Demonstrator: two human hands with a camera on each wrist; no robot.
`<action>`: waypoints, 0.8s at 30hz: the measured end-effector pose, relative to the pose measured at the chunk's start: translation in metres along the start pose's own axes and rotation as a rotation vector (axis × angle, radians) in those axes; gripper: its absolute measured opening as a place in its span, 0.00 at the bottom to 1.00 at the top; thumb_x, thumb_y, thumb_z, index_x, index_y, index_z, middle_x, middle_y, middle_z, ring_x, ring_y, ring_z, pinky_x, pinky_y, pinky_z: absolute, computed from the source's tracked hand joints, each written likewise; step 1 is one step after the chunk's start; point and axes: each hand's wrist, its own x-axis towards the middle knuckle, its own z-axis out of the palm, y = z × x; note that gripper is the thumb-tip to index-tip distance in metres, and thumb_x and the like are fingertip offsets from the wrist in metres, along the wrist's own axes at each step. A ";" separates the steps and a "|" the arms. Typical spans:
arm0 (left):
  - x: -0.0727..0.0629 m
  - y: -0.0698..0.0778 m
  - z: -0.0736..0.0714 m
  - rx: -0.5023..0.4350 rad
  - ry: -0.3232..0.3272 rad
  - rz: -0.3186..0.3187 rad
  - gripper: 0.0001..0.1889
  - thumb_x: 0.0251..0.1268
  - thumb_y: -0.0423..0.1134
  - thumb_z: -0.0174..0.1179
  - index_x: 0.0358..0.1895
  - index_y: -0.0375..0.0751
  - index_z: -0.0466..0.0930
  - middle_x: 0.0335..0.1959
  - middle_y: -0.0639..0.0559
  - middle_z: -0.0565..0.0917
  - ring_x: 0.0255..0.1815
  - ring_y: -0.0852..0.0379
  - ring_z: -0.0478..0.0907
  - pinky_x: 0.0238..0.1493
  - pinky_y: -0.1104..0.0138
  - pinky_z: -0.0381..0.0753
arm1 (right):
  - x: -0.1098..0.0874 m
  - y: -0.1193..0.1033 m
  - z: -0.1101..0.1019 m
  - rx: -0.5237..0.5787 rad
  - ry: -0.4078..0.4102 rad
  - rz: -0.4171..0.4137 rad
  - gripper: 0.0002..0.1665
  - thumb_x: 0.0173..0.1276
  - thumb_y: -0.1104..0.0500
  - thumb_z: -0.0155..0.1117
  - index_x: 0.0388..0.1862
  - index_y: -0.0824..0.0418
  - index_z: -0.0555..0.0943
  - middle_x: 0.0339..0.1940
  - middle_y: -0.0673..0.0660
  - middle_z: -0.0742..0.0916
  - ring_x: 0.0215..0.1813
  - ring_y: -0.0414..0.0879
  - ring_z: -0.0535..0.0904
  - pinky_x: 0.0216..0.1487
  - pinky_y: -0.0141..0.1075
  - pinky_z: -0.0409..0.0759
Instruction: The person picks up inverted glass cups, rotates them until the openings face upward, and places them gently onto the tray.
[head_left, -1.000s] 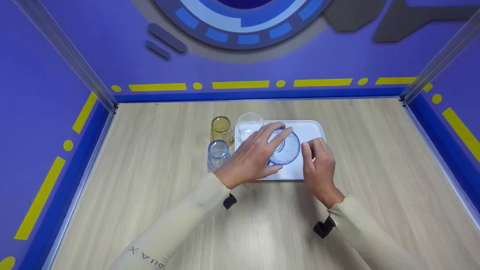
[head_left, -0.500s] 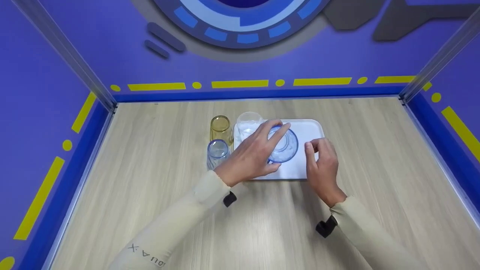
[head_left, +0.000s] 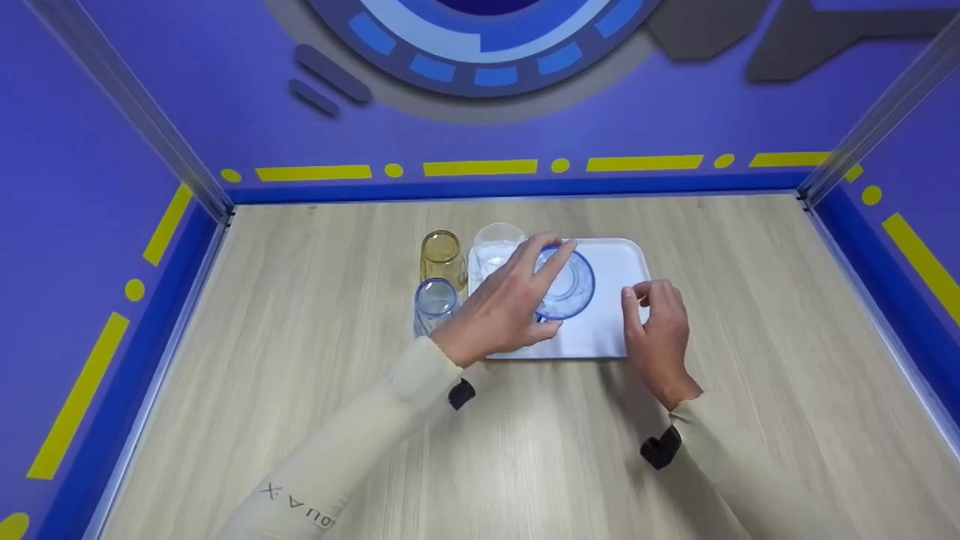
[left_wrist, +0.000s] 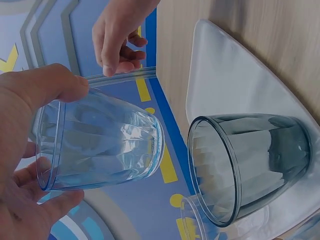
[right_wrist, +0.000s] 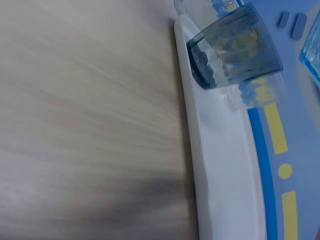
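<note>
Moved right hand (head_left: 660,334) away from blue glass (head_left: 573,289), fingers loose and empty; grasping that glass above tray (head_left: 609,330) with fingers of left hand (head_left: 508,304).

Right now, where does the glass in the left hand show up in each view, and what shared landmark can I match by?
Head: the held glass is right of centre, in the left hand.
Left wrist: left of centre, on its side in the picture.
Right wrist: seemingly the blue piece cut off at the right edge, near the top.
Landmark: the white tray, in all three.
</note>
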 end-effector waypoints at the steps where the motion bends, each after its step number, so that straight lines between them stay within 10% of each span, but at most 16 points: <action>1: 0.000 0.000 0.000 0.001 0.000 -0.002 0.47 0.55 0.49 0.69 0.75 0.45 0.53 0.71 0.47 0.59 0.69 0.53 0.64 0.66 0.66 0.72 | 0.000 0.002 0.000 -0.009 0.000 0.002 0.14 0.74 0.55 0.54 0.36 0.66 0.74 0.32 0.62 0.76 0.40 0.54 0.71 0.42 0.39 0.65; 24: 0.011 -0.002 -0.001 0.003 0.000 -0.019 0.47 0.58 0.53 0.67 0.76 0.53 0.48 0.71 0.48 0.61 0.69 0.54 0.67 0.69 0.63 0.70 | -0.001 0.025 0.000 -0.092 -0.022 0.095 0.14 0.74 0.53 0.52 0.39 0.64 0.74 0.37 0.62 0.77 0.44 0.55 0.72 0.46 0.43 0.66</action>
